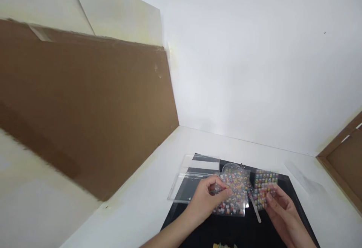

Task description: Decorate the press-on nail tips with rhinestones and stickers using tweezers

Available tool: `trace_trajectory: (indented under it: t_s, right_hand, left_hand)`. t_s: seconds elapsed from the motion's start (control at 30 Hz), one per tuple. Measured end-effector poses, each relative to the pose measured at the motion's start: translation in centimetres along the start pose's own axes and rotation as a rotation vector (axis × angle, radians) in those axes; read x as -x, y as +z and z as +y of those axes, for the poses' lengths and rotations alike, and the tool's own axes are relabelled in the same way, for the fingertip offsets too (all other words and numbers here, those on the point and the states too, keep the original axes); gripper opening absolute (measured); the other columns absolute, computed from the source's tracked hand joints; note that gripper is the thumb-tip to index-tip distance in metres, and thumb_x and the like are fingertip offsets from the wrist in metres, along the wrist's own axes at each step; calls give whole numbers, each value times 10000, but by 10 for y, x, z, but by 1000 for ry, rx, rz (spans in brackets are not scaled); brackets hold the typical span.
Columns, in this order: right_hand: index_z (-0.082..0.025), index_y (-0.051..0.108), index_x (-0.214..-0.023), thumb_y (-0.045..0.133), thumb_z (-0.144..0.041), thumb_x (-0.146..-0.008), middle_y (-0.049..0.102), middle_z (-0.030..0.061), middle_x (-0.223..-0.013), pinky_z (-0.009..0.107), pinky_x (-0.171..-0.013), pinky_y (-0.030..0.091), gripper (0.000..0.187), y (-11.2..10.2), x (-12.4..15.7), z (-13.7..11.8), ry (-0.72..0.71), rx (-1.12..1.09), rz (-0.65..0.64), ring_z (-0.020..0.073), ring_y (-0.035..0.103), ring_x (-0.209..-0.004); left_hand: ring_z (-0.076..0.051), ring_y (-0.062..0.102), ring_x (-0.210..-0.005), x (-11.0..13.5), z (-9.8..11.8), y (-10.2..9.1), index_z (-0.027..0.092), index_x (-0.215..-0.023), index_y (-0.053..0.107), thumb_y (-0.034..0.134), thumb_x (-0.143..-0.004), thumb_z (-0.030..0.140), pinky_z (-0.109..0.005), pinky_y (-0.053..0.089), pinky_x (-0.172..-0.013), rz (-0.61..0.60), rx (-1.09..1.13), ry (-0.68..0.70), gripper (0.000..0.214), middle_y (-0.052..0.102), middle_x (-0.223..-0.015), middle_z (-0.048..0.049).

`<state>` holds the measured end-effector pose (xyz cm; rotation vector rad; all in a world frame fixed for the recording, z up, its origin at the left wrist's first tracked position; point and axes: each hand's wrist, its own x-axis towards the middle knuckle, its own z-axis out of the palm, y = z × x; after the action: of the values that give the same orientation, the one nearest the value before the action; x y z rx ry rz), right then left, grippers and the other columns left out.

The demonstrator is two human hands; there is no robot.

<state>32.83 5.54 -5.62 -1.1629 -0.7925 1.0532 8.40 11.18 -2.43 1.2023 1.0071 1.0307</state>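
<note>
My left hand [207, 198] is closed in a pinch on a clear sticker sheet [233, 193] covered with small colourful stickers, held just above a black mat [234, 229]. My right hand [281, 208] grips a second, smaller sticker sheet [264, 187] by its lower edge, to the right of the first. A thin pale stick-like tool [254, 206] lies on the mat between the two hands. A round clear dish [230, 168] sits behind the sheets.
A clear acrylic tray [192, 178] rests on the white table [135, 202] to the left of the mat. A large brown cardboard panel [85, 108] stands at the left, a white wall behind, and a wooden frame [343, 161] at the right edge.
</note>
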Motion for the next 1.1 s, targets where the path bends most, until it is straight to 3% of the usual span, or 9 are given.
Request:
trace_trajectory:
  t_s: [0.23,0.43,0.57,0.7,0.8,0.87,0.93,1.0,1.1]
  right_hand:
    - [-247,833,-856,1023,-517,-589,775,106,-1267,291,-947,628,424,18,13,10,-64,182,39,301,728,-1194]
    - [-238,848,-907,1035,-479,-556,797,106,-1201,365,-1010,636,465,13,15,17,-148,262,105,317,740,-1155]
    - [-212,839,-1011,985,-536,-653,816,101,-1126,358,-896,676,505,1,6,19,-126,264,203,312,776,-1059]
    - [-214,763,-1282,937,-599,-713,816,83,-1161,298,-789,678,709,-7,-7,15,-75,221,295,266,800,-944]
    - [-252,619,-1509,934,-616,-714,779,75,-1308,298,-815,676,930,-5,-10,12,-45,197,271,269,798,-1025]
    - [-249,644,-1492,933,-620,-715,775,82,-1322,328,-862,675,909,0,-6,15,-22,203,168,299,784,-1100]
    - [-235,729,-1387,930,-633,-714,790,93,-1279,355,-906,668,808,8,3,21,-10,214,55,327,766,-1154]
    - [-233,780,-1292,928,-648,-707,807,101,-1212,361,-933,656,732,17,13,28,-11,217,-10,339,751,-1186]
    - [-242,800,-1242,919,-673,-706,811,112,-1170,368,-958,643,698,27,26,38,-18,208,-36,343,744,-1201]
  left_hand:
    - [-195,623,-757,4,-3,0,211,-676,748,873,-662,427,-293,428,-707,-14,-59,107,250,698,-767,-40]
    - [-230,674,-869,8,-2,-1,254,-758,849,922,-648,409,-308,503,-749,5,-94,135,203,745,-914,-73]
    - [-245,681,-902,8,-2,-2,251,-891,871,903,-714,593,-263,497,-608,67,-36,149,386,720,-1051,-108]
    - [-219,666,-882,9,-2,-5,236,-1000,815,799,-832,722,-274,565,-675,186,111,200,514,707,-1017,-93]
    - [-204,668,-984,12,-4,-3,283,-1309,711,823,-845,686,-291,590,-858,142,213,195,625,709,-1127,-83]
    - [-185,671,-1007,14,-8,1,319,-1521,553,820,-865,670,-309,563,-969,60,245,175,790,704,-1116,-64]
    - [-183,676,-973,15,-13,5,315,-1587,472,816,-857,692,-325,554,-979,1,244,128,891,700,-1048,-48]
    - [-208,677,-969,14,-18,8,267,-1447,613,804,-844,726,-339,557,-950,-16,187,89,781,708,-1024,-65]
    - [-251,662,-1047,11,-20,8,208,-1034,749,760,-867,744,-373,541,-998,36,66,141,561,701,-1077,-103]
